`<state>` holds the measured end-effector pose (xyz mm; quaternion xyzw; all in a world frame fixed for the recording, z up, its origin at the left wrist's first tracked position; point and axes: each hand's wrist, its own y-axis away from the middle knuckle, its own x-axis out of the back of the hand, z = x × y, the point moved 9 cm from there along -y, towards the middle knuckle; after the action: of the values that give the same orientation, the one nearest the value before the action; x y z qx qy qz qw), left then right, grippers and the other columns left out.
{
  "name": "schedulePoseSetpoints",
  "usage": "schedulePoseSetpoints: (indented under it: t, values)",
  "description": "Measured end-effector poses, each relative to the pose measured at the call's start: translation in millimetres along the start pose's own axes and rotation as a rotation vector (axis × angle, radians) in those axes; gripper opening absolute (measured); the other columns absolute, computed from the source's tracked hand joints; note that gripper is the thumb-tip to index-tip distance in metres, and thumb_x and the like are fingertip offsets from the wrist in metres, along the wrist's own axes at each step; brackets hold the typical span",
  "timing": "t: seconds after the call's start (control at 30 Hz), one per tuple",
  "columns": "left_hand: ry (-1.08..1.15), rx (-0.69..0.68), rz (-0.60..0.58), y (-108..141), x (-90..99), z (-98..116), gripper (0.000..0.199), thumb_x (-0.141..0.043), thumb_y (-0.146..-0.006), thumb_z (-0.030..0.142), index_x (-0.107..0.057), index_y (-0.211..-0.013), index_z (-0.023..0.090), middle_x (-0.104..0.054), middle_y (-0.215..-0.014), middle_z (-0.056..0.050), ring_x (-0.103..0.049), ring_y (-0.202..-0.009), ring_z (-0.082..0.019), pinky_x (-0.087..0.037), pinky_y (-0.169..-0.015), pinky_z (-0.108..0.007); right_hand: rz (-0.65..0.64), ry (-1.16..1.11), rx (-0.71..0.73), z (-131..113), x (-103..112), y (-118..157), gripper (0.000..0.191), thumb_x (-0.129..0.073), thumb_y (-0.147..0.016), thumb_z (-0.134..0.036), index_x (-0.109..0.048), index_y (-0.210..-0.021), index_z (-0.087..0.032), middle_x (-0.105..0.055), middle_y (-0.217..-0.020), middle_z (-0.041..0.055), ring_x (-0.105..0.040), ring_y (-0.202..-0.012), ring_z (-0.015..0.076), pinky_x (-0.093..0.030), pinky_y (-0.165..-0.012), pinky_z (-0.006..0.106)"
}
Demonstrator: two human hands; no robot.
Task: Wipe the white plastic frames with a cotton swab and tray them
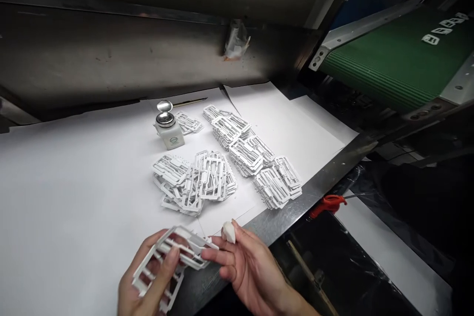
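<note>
Low in front of me, my left hand (155, 276) grips white plastic frames (174, 247) with thin cross bars, the thumb pressed on top. More than one frame seems to be in it, fanned apart. My right hand (252, 261) is beside it, palm turned up. A small white wad (228, 232) sits between its thumb and index finger; I cannot make out whether it is cloth or cotton. The other fingertips of that hand reach the frames' right edge. Beyond my hands lies a loose pile of similar frames (213, 177).
Stacked frames (244, 155) run diagonally across white paper (92, 182). A pump bottle (172, 133) with its metal lid up stands behind the pile, near a thin dark tool (190, 102). Red-handled pliers or cutters (328, 205) lie past the metal table edge. A green conveyor (385, 59) carries small white parts.
</note>
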<state>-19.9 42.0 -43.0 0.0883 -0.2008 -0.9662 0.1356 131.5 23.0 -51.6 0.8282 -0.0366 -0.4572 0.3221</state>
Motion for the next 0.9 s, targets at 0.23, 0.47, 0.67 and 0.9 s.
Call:
schedulePoseSetpoints:
  t: [0.23, 0.47, 0.67, 0.9]
  values:
    - [0.059, 0.143, -0.13, -2, -22.7, -7, 0.029, -0.07, -0.068, 0.032, -0.06, -0.091, 0.017, -0.055, -0.06, 0.001, -0.048, -0.053, -0.01, -0.039, -0.049, -0.018, 0.108, 0.654, 0.451, -54, 19, 12, 0.025, -0.048, -0.092, -0.036, -0.056, -0.083, -0.014, -0.06, -0.071, 0.0013, -0.055, -0.058, 0.0061, -0.045, -0.056, 0.016]
    - [-0.022, 0.16, -0.223, 4, -29.9, -15, 0.024, -0.064, -0.074, 0.032, -0.059, -0.093, 0.017, -0.052, -0.052, 0.002, -0.046, -0.052, -0.011, -0.038, -0.051, -0.019, 0.072, 1.001, 0.585, -74, -5, 12, 0.02, -0.061, -0.084, -0.029, -0.059, -0.1, -0.018, -0.064, -0.085, 0.0026, -0.061, -0.077, 0.0132, -0.05, -0.071, 0.023]
    - [-0.149, 0.059, -0.288, 6, -30.0, -18, 0.022, -0.061, -0.078, 0.031, -0.057, -0.096, 0.019, -0.054, -0.057, 0.002, -0.046, -0.054, -0.01, -0.037, -0.052, -0.019, -0.209, 1.463, 0.919, -56, -69, 14, 0.018, -0.056, -0.085, -0.018, -0.062, -0.101, -0.011, -0.062, -0.091, 0.0074, -0.057, -0.08, 0.0139, -0.049, -0.073, 0.024]
    - [-0.13, 0.096, -0.284, 7, -28.3, -19, 0.018, -0.06, -0.078, 0.031, -0.058, -0.091, 0.018, -0.053, -0.056, 0.001, -0.047, -0.055, -0.01, -0.038, -0.053, -0.019, -0.074, 1.599, 0.84, -71, -58, 5, 0.015, -0.054, -0.087, -0.023, -0.062, -0.094, -0.013, -0.061, -0.08, 0.0051, -0.055, -0.066, 0.0125, -0.047, -0.062, 0.024]
